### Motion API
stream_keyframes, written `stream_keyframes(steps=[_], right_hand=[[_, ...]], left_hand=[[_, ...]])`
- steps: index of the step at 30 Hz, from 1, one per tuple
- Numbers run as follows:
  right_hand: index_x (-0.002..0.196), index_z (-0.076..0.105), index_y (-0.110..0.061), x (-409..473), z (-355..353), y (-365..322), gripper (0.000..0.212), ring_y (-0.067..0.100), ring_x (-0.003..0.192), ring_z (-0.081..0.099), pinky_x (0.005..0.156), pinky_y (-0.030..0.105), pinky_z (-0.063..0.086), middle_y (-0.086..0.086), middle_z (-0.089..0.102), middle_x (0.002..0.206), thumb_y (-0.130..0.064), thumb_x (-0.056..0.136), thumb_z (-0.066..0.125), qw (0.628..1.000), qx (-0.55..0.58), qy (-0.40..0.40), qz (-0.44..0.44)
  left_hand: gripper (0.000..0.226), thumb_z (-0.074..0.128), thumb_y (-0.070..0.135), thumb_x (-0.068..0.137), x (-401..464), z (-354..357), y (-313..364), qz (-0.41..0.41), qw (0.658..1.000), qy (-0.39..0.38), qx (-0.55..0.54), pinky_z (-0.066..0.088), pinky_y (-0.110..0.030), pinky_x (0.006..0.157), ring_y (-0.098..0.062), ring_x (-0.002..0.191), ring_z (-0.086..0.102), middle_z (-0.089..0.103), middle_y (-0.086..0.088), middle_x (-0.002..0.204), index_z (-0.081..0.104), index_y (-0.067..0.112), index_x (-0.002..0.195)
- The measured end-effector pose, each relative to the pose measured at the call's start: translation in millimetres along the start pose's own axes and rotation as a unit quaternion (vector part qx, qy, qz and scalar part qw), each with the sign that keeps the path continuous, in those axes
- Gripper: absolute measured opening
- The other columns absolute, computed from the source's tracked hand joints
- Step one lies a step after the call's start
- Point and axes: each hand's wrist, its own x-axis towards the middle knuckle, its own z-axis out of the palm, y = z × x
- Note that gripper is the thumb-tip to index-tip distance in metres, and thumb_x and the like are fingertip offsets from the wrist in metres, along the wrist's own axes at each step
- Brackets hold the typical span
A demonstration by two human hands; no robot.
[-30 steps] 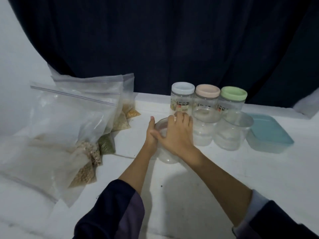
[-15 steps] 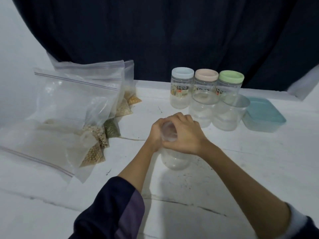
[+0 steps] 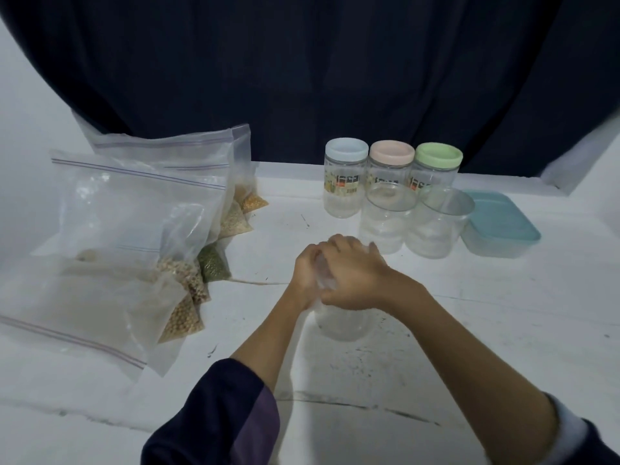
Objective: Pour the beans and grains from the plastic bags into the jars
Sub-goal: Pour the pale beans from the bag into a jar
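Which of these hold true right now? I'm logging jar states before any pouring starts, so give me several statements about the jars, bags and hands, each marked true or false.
1. Both hands are on the near clear jar. True: the left hand and right hand grip its top.
2. Three jars at the back wear coloured lids. True: white lid, pink lid, green lid.
3. The near jar is full of beans. False: it looks empty.
4. The plastic bags lie right of the jars. False: they lie to the left.
5. The teal-lidded box is open. False: its lid is on.
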Motion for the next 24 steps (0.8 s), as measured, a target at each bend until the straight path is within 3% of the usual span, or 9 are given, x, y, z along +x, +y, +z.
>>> stream_keyframes(steps=[3,7,11,14,17,19,21,22,24], right_hand=[[0.151,0.019,-0.022,-4.2,-9.1,8.3,0.083,0.019,0.146,0.011,0.118,0.052,0.005,0.0,0.017,0.158,-0.042,0.085,0.064,0.995,0.09,-0.002,-0.042],[0.146,0.027,-0.021,-1.8,-1.6,7.9,0.097,0.028,0.133,0.03,0.108,0.048,0.028,0.006,0.031,0.146,-0.075,0.071,0.059,0.998,0.012,0.045,0.031],[0.135,0.044,-0.026,0.7,-1.0,11.0,0.073,0.019,0.112,0.041,0.088,0.033,0.035,-0.001,0.044,0.123,-0.047,0.071,0.073,0.996,0.022,0.082,-0.019],[0.131,0.052,-0.029,-0.8,-5.7,18.6,0.064,0.016,0.116,0.044,0.095,0.033,0.038,-0.004,0.048,0.127,-0.032,0.072,0.077,0.976,0.163,0.142,-0.024],[0.122,0.059,-0.024,-2.0,-12.5,24.7,0.04,0.017,0.118,0.051,0.096,0.028,0.041,-0.003,0.055,0.127,-0.017,0.084,0.07,0.838,0.493,0.235,0.006],[0.111,0.062,-0.026,-3.1,-17.0,35.0,0.02,0.025,0.117,0.056,0.096,0.036,0.043,-0.001,0.061,0.121,-0.029,0.092,0.06,0.644,0.72,0.249,0.071],[0.115,0.059,-0.025,-5.9,-13.9,54.9,0.039,0.035,0.115,0.058,0.098,0.05,0.043,0.009,0.06,0.125,-0.051,0.087,0.055,0.466,0.854,0.209,0.097],[0.12,0.055,-0.023,-8.9,-9.9,65.6,0.044,0.039,0.114,0.058,0.097,0.055,0.043,0.014,0.058,0.126,-0.05,0.086,0.055,0.412,0.883,0.204,0.095],[0.127,0.047,-0.015,-14.0,2.4,84.0,0.034,0.041,0.108,0.062,0.087,0.054,0.051,0.02,0.058,0.125,-0.022,0.094,0.053,0.385,0.887,0.23,0.111]], left_hand=[[0.036,0.023,0.009,0.102,-0.5,1.6,1.2,0.013,1.0,0.009,-0.027,0.047,-0.016,0.061,-0.022,0.087,0.062,0.069,0.005,0.076,0.057,0.0,0.097],[0.051,0.026,0.018,0.097,-5.5,0.4,5.9,-0.033,0.995,-0.06,-0.071,0.047,-0.026,0.064,-0.016,0.069,0.06,0.063,-0.003,0.061,0.062,0.011,0.063],[0.043,0.028,0.022,0.097,-2.5,-2.3,2.6,-0.033,0.997,-0.031,-0.066,0.047,-0.032,0.07,-0.02,0.074,0.064,0.068,-0.006,0.069,0.064,0.009,0.076],[0.043,0.028,0.016,0.097,0.5,-4.4,-1.2,-0.003,0.999,-0.008,-0.031,0.05,-0.031,0.072,-0.018,0.071,0.066,0.07,-0.005,0.065,0.065,0.007,0.078],[0.057,0.021,0.019,0.094,-1.4,-4.9,0.8,-0.026,0.997,-0.065,-0.025,0.049,-0.031,0.08,-0.023,0.074,0.068,0.072,-0.013,0.074,0.072,0.001,0.076],[0.059,0.017,0.022,0.092,-0.3,-7.0,0.2,-0.044,0.993,-0.104,-0.022,0.052,-0.023,0.07,-0.024,0.077,0.07,0.072,-0.019,0.081,0.068,-0.006,0.088],[0.057,0.016,0.022,0.092,0.9,-8.5,-2.2,-0.04,0.993,-0.107,-0.017,0.052,-0.02,0.066,-0.025,0.078,0.07,0.072,-0.02,0.083,0.063,-0.009,0.095],[0.057,0.016,0.022,0.092,2.5,-9.3,-4.2,-0.036,0.994,-0.102,-0.012,0.051,-0.021,0.067,-0.025,0.079,0.069,0.072,-0.02,0.083,0.063,-0.009,0.096],[0.057,0.016,0.024,0.092,2.6,-8.2,-6.6,-0.021,0.995,-0.094,0.007,0.049,-0.027,0.074,-0.025,0.08,0.069,0.072,-0.019,0.084,0.064,-0.008,0.095]])
